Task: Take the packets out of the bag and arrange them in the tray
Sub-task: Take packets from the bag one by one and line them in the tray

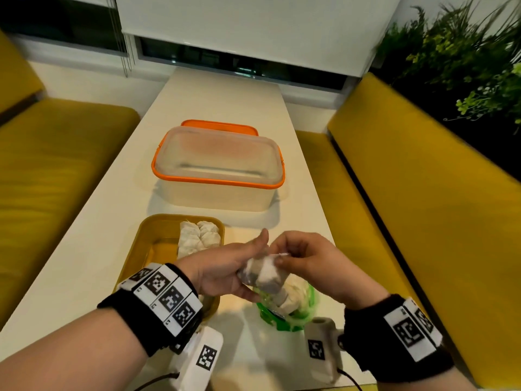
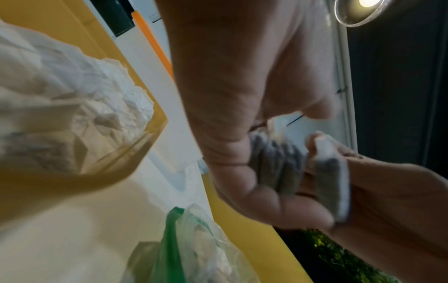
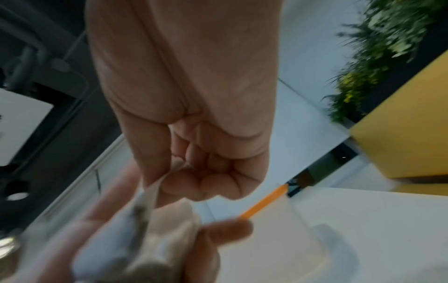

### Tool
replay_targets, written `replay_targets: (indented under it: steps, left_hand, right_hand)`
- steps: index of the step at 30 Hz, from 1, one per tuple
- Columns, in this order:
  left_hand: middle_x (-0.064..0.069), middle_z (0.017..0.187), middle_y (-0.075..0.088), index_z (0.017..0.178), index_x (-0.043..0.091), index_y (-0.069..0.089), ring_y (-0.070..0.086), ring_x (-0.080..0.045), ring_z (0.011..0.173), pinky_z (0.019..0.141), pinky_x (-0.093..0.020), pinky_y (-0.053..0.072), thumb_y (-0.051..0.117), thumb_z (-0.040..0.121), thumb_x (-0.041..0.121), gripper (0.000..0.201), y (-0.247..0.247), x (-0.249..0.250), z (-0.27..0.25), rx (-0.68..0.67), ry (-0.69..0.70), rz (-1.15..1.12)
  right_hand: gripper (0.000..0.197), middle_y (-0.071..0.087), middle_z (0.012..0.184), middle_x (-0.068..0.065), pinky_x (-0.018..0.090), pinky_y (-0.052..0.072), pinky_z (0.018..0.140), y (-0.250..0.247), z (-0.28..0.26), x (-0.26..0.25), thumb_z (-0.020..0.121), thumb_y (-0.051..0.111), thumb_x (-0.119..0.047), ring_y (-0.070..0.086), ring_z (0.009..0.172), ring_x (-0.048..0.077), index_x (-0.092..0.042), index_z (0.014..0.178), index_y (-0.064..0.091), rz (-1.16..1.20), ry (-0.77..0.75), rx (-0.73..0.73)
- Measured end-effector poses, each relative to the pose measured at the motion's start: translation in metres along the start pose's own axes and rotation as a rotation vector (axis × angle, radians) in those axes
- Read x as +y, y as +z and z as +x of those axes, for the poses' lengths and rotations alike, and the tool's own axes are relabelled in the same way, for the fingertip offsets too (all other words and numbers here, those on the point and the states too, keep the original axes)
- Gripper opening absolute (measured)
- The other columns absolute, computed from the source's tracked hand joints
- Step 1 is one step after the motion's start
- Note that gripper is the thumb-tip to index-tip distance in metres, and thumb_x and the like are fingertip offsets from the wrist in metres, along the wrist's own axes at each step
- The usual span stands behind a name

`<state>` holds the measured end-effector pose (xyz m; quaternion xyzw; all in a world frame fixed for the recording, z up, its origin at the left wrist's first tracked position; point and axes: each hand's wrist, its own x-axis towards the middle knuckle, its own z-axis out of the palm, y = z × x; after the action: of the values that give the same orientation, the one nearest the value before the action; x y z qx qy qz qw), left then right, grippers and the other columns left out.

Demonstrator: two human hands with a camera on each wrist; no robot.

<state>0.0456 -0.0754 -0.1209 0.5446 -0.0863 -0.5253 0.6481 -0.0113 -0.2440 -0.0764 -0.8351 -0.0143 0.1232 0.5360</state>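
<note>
Both hands hold one packet above the bag

The left hand (image 1: 225, 270) cradles the packet (image 1: 262, 273) while the right hand (image 1: 307, 263) pinches its top, over the green bag (image 1: 301, 311) by the worktop's (image 1: 220, 97) near edge; other packets (image 1: 198, 238) lie in the yellow tray (image 1: 146, 238).

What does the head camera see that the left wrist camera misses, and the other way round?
Only the head view shows the whole orange-rimmed container, the yellow benches and both wristbands. Only the left wrist view shows a ceiling lamp. Both show the yellow tray with white packets, the green bag, and the left hand and right hand holding a bundle of packets.
</note>
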Motion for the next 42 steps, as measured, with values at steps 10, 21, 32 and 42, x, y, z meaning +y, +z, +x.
replay_targets:
  steps: [10, 21, 32, 42]
  left_hand:
    - [-0.011, 0.085, 0.068, 0.115, 0.007, 0.06, 0.067, -0.025, 0.08, 0.06, -0.032, 0.058, 0.05, 0.09, -0.006, 0.031, -0.028, 0.001, -0.017, 0.209, 0.132, -0.185]
    - [-0.011, 0.083, 0.062, 0.109, 0.007, 0.06, 0.065, -0.021, 0.078, 0.058, -0.028, 0.057, 0.058, 0.086, -0.006, 0.027, -0.023, 0.0, -0.013, 0.292, 0.145, -0.188]
    - [-0.007, 0.093, 0.066, 0.109, 0.007, 0.062, 0.063, -0.016, 0.083, 0.069, -0.023, 0.056, 0.069, 0.07, 0.029, 0.045, 0.007, -0.004, 0.006, 0.254, 0.183, -0.187]
    - [-0.008, 0.088, 0.074, 0.093, 0.008, 0.066, 0.068, -0.023, 0.086, 0.082, -0.036, 0.055, 0.059, 0.089, 0.003, 0.009, 0.006, -0.001, -0.003, 0.387, 0.252, -0.121]
  right_hand:
    - [0.024, 0.059, 0.097, -0.009, 0.031, 0.046, 0.082, 0.011, 0.014, 0.044, 0.08, 0.064, -0.04, 0.055, 0.095, 0.016, -0.029, 0.102, 0.063, -0.871, 0.249, 0.008]
    - [0.017, 0.056, 0.066, -0.01, 0.011, 0.039, 0.054, 0.011, -0.006, 0.057, 0.082, 0.067, -0.019, 0.049, 0.062, 0.003, -0.027, 0.072, 0.056, -0.491, 0.215, 0.097]
    - [0.011, 0.066, 0.069, 0.0, 0.017, 0.043, 0.055, 0.019, -0.006, 0.033, 0.081, 0.066, 0.002, 0.058, 0.06, 0.005, -0.007, 0.087, 0.064, 0.328, 0.072, 0.284]
    - [0.015, 0.066, 0.087, -0.006, 0.024, 0.053, 0.066, 0.038, 0.01, 0.016, 0.081, 0.072, -0.02, 0.065, 0.076, 0.014, -0.021, 0.094, 0.064, 0.068, 0.048, 0.396]
